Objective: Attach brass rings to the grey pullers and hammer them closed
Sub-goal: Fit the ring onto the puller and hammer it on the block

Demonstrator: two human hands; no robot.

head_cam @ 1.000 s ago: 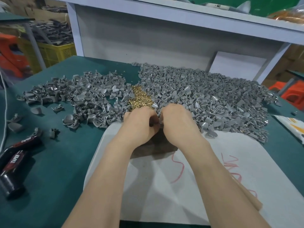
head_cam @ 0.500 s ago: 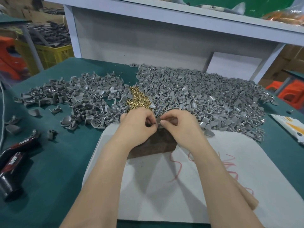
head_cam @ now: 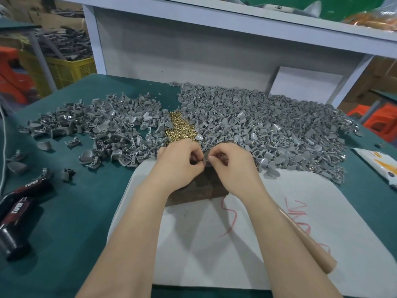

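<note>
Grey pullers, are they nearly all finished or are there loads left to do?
Loads left. The big right pile shows brass glints, so those may be done. The left hand and right hand pinch one puller over the wooden block now. The left pile looks plain grey, and a heap of brass rings waits.

**Bright, even light; wide-angle bend at the edges**

Diffuse light falls from above. The forearms (head_cam: pixel 133 222) cast soft grey shadows on the white mat (head_cam: pixel 322 233). The shelf (head_cam: pixel 214 22) edge bows towards the corners, and the far left background looks soft.
</note>
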